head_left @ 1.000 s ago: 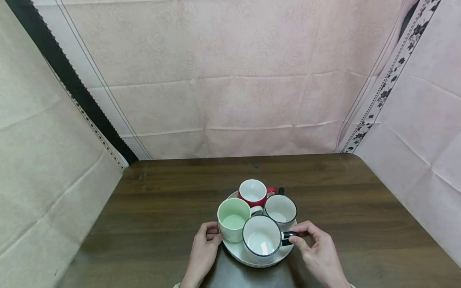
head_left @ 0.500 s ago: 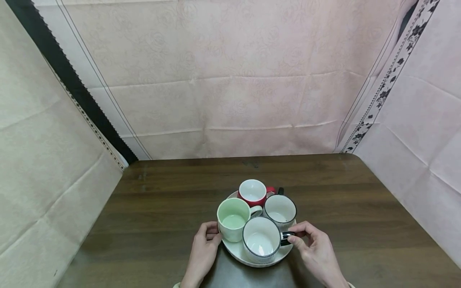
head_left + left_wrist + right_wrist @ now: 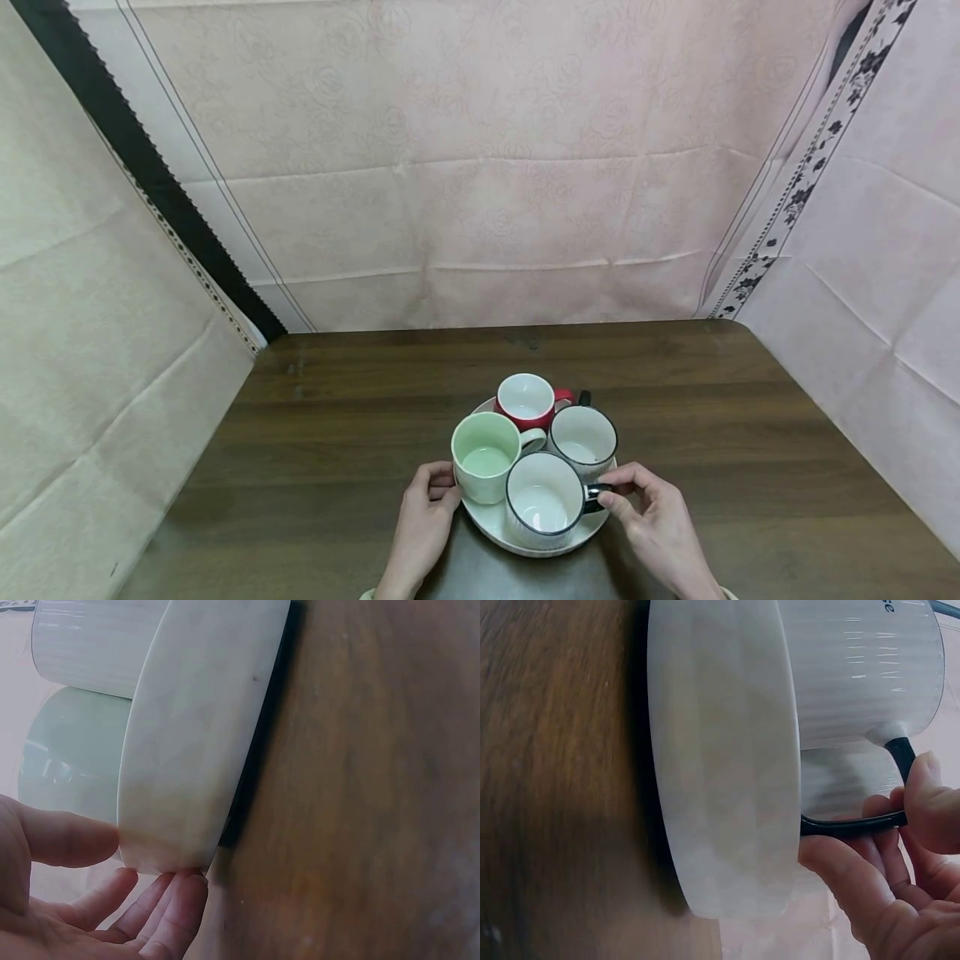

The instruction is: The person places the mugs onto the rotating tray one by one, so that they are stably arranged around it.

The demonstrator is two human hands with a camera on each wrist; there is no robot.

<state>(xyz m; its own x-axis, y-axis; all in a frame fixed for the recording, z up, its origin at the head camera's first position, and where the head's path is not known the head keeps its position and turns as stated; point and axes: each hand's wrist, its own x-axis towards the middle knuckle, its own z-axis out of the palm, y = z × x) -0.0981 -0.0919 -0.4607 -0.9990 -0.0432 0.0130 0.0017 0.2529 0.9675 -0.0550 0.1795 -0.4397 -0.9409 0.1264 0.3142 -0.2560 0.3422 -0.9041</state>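
A round white plate [image 3: 513, 542] carries several mugs. At its left edge my left hand [image 3: 420, 525] holds the rim, thumb against the top edge and fingers along the side wall [image 3: 195, 750]. Next to that hand stands a light green mug [image 3: 483, 467]. At the front is a white mug with a dark rim [image 3: 546, 500]; my right hand [image 3: 663, 525] pinches its black handle [image 3: 855, 825] between thumb and fingers. Behind it sits a similar dark-rimmed white mug [image 3: 585, 437], and at the back a red mug with white inside [image 3: 525, 396].
The plate stands on a brown wooden table [image 3: 337, 450], near its front. Pale cloth [image 3: 480, 167] hangs behind the table and along both sides. A dark strip [image 3: 180, 208] runs down the left cloth.
The right hand and the front mug's handle have shifted slightly left. The front mug's rim sits a touch lower in view. The left hand and the other mugs look nearly unchanged.
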